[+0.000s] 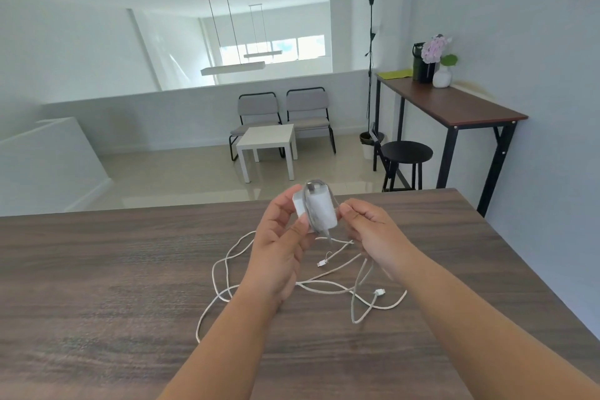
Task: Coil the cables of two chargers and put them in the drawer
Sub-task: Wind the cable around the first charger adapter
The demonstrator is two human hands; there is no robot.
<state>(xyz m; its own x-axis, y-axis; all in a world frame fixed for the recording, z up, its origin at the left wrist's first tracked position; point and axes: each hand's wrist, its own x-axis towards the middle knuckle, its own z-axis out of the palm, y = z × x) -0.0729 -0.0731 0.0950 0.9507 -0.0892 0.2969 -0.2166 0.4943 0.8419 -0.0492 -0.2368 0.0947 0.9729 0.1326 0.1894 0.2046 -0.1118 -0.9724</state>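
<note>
left hand: we grip the charger to steady it
right hand: we pinch its cable, feeding wraps off the desk

two hands, one charger, two chairs, one stool

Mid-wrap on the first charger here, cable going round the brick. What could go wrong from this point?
1. The loose cable on the table lies in crossed loops; pulling it in may tighten a knot.
2. The left hand holds the charger brick only by fingertips, so a tug from the right hand could twist it free.
3. A free connector may snag in a loop.
</note>
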